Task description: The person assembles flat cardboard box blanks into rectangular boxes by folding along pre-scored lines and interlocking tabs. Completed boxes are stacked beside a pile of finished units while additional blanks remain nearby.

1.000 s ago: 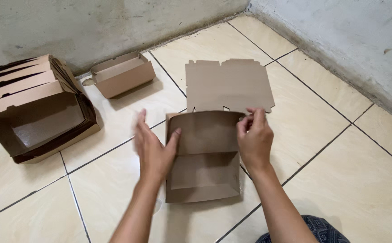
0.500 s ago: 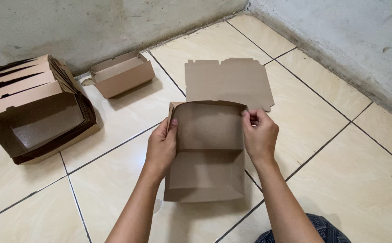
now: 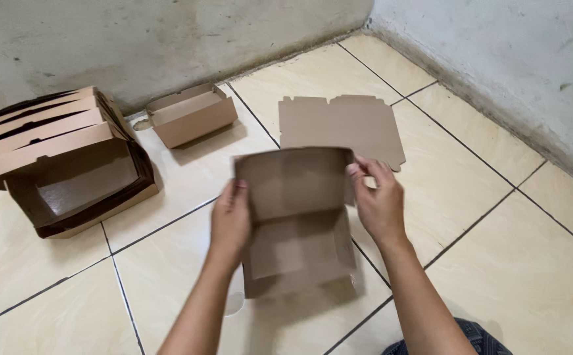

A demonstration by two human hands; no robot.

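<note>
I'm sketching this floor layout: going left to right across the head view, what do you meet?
Stack of nested brown boxes → small folded box by the wall → left hand → half-folded box being held → right hand.

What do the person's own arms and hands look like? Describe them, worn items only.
Both forearms are bare, with no sleeves in view. The left hand and right hand wear no gloves, and no rings, watch or bracelet show on fingers or wrists. Blue denim shows at the bottom edge below the right arm.

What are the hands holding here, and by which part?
Both hold a brown cardboard box: left hand grips its left side wall, right hand its right side wall, near the raised lid.
</note>
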